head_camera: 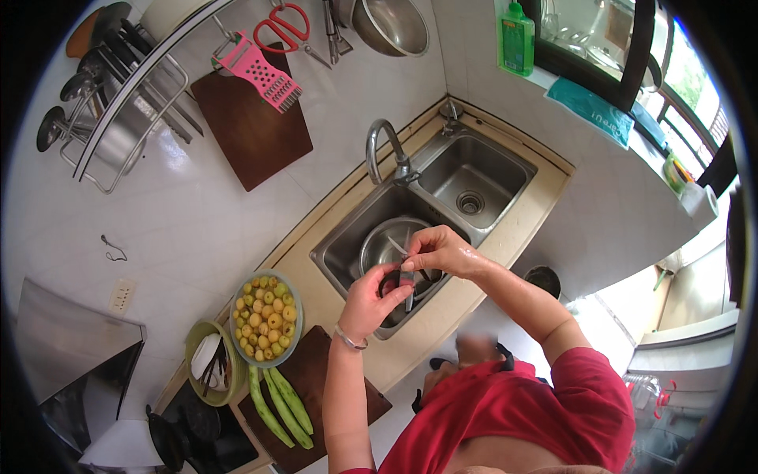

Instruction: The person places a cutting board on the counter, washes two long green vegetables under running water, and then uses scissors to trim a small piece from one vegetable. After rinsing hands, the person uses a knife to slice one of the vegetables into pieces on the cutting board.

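Note:
Over the left sink basin [337,249], my two hands meet around a slim metal utensil [409,301] with narrow pointed ends; its exact kind is unclear. My left hand [368,302] grips its lower part between thumb and fingers. Higher up, my right hand [441,253] pinches it with thumb and fingertips. Below them a round stainless-steel bowl [374,240] sits in the basin, partly hidden by the hands. Dark-handled items in the basin are mostly covered.
A curved faucet [379,142] rises behind the basins. Left on the counter are a bowl of small yellow-green fruits [266,320], a green bowl [198,388] with dishes and chopsticks, and long peeled green vegetables [284,400] on a dark cutting board [355,400]. A second basin [462,178] adjoins.

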`<state>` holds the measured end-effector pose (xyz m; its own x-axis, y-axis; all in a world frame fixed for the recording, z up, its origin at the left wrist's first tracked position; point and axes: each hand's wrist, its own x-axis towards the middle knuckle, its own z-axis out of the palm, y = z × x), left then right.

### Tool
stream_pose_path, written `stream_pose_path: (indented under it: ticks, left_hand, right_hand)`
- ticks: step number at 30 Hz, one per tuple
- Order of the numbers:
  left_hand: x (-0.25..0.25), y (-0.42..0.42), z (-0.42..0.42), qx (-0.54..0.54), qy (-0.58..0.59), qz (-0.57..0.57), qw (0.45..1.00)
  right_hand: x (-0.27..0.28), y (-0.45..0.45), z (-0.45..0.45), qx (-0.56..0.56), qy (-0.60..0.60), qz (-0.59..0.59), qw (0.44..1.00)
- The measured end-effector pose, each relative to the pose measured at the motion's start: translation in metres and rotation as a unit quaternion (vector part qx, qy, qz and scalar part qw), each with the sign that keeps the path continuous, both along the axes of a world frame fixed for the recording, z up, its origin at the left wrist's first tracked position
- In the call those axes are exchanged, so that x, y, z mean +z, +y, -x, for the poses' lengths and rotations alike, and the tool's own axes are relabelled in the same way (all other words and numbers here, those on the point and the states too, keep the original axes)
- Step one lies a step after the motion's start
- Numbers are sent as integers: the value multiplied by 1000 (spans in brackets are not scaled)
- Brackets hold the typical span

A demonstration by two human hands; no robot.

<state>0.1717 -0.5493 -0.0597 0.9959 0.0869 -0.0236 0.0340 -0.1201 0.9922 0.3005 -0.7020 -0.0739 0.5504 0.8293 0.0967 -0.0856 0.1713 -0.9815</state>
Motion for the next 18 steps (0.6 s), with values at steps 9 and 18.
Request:
stream_pose_path:
  ticks: [9, 18]
  left_hand:
    - [-13, -47, -42, 15, 68, 84, 994]
    - [-14, -96, -106, -12, 94, 139, 986]
  right_hand:
    - [-32, -23, 9, -118, 145, -52, 981]
    - [-47, -95, -65, -116, 231, -132, 957]
